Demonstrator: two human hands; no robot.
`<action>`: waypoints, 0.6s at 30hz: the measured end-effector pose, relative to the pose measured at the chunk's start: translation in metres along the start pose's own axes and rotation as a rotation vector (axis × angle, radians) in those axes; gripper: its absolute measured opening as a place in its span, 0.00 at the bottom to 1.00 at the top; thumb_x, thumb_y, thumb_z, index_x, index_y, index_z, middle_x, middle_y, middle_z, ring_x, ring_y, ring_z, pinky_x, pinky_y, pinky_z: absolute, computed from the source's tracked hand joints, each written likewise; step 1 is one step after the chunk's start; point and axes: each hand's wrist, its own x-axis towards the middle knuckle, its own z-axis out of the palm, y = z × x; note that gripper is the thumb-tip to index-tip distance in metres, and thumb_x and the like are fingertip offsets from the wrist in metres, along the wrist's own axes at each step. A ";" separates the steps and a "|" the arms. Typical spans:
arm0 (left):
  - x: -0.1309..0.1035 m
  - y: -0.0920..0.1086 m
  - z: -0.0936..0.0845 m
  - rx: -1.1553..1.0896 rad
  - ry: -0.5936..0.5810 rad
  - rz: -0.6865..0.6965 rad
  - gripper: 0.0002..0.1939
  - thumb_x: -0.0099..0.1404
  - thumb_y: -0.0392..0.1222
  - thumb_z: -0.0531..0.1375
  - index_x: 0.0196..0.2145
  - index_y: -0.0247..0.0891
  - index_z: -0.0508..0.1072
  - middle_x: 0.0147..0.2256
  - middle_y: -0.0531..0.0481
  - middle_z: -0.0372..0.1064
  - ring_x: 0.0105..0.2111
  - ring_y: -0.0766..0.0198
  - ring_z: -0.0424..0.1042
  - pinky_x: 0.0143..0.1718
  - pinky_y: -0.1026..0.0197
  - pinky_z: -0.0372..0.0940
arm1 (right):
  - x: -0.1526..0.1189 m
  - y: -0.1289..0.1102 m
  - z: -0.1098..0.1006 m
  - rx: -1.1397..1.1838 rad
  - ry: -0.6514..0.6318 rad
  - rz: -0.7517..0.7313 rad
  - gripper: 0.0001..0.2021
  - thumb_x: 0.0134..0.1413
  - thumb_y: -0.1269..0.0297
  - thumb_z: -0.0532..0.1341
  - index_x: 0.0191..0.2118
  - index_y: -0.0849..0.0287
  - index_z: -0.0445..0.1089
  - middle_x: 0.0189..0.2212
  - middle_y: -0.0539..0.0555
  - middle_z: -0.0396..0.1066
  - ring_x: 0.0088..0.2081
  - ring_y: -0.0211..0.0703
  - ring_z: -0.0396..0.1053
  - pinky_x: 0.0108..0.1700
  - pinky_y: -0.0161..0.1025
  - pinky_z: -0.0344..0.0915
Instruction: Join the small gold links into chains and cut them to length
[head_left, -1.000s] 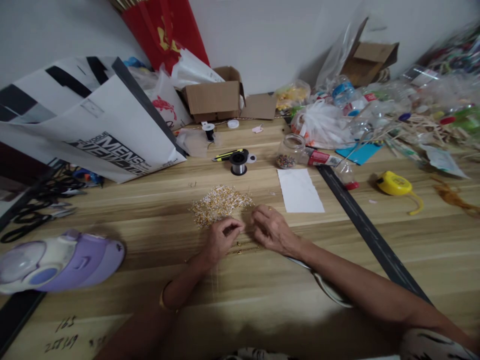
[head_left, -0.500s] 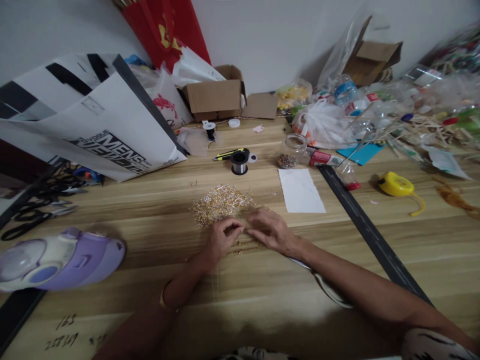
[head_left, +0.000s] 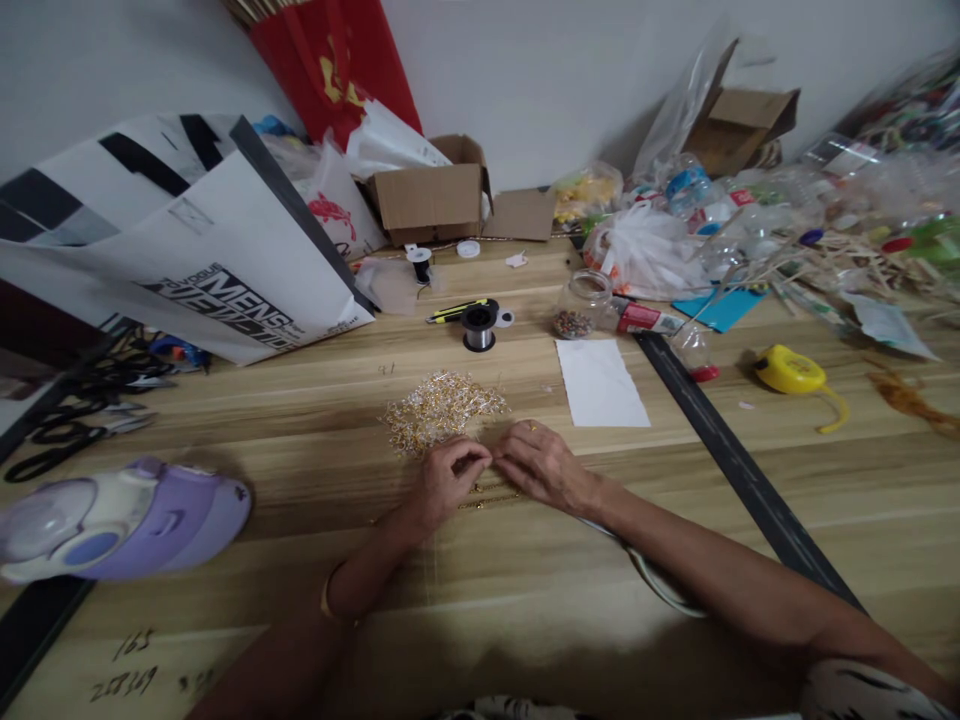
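Note:
Just below a pile of small gold and clear pieces (head_left: pixel 442 410), my left hand (head_left: pixel 448 480) is closed in a pinch, thumb against index finger. My right hand (head_left: pixel 538 465) meets it from the right, its fingers pressed together and their tips almost touching the left ones. Whatever the fingertips hold is too small to make out. Thin gold chains (head_left: pixel 491 502) lie on the wooden table under and between the hands. A spool of silver wire (head_left: pixel 478 328) stands beyond the pile, and a sheet of white paper (head_left: pixel 602 383) lies to the right.
A glass jar of beads (head_left: pixel 581 305), a yellow tape measure (head_left: pixel 791 370) and plastic bottles are at the right. Scissors (head_left: pixel 67 430), a purple and white device (head_left: pixel 135 520) and a large paper bag (head_left: pixel 247 240) occupy the left. Cardboard boxes (head_left: pixel 427 200) stand at the back.
The fingers of my right hand have drawn together and come closer to my left fingertips. My left hand has hardly moved and keeps its pinch.

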 end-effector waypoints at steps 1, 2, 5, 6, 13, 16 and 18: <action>0.000 0.000 0.000 0.005 -0.001 0.001 0.06 0.58 0.36 0.58 0.25 0.36 0.74 0.24 0.49 0.71 0.26 0.66 0.68 0.30 0.65 0.62 | 0.000 0.000 0.001 -0.011 -0.005 0.001 0.07 0.62 0.68 0.52 0.34 0.60 0.65 0.29 0.55 0.68 0.34 0.43 0.63 0.37 0.40 0.61; 0.000 0.001 0.000 0.008 -0.001 0.000 0.06 0.58 0.36 0.58 0.25 0.36 0.74 0.24 0.50 0.71 0.26 0.66 0.68 0.30 0.65 0.62 | -0.001 0.001 0.001 -0.016 -0.010 0.003 0.06 0.62 0.68 0.52 0.35 0.60 0.64 0.29 0.55 0.68 0.34 0.43 0.63 0.38 0.40 0.61; 0.000 0.002 -0.001 0.016 -0.010 -0.002 0.06 0.58 0.36 0.58 0.25 0.37 0.73 0.24 0.49 0.71 0.26 0.65 0.68 0.31 0.65 0.62 | -0.002 0.002 0.002 0.014 -0.014 0.000 0.05 0.62 0.68 0.52 0.36 0.60 0.63 0.30 0.55 0.68 0.34 0.43 0.64 0.39 0.41 0.62; 0.000 0.002 -0.001 0.017 -0.008 0.000 0.06 0.58 0.36 0.58 0.25 0.37 0.73 0.24 0.49 0.71 0.26 0.65 0.68 0.31 0.64 0.62 | -0.002 0.002 0.003 0.032 -0.010 -0.005 0.05 0.62 0.67 0.52 0.37 0.60 0.63 0.30 0.55 0.68 0.34 0.43 0.64 0.39 0.41 0.62; 0.000 0.000 0.000 0.018 0.003 0.015 0.05 0.58 0.36 0.59 0.25 0.36 0.74 0.24 0.49 0.71 0.26 0.64 0.68 0.30 0.63 0.62 | -0.001 0.001 0.002 0.044 -0.001 0.002 0.05 0.62 0.68 0.53 0.36 0.60 0.64 0.30 0.54 0.69 0.34 0.42 0.65 0.39 0.40 0.62; 0.000 0.000 0.000 0.034 -0.004 0.025 0.05 0.58 0.35 0.59 0.26 0.36 0.73 0.25 0.49 0.72 0.27 0.65 0.69 0.31 0.64 0.63 | -0.001 0.001 0.001 0.014 -0.013 0.004 0.06 0.63 0.68 0.52 0.36 0.61 0.65 0.31 0.55 0.70 0.35 0.43 0.64 0.39 0.40 0.61; -0.001 -0.001 0.000 0.060 -0.006 0.038 0.05 0.59 0.34 0.58 0.26 0.36 0.73 0.25 0.50 0.72 0.26 0.65 0.69 0.31 0.65 0.63 | -0.002 0.002 0.001 -0.001 -0.015 -0.003 0.07 0.63 0.68 0.52 0.36 0.61 0.66 0.31 0.55 0.70 0.35 0.43 0.64 0.40 0.40 0.61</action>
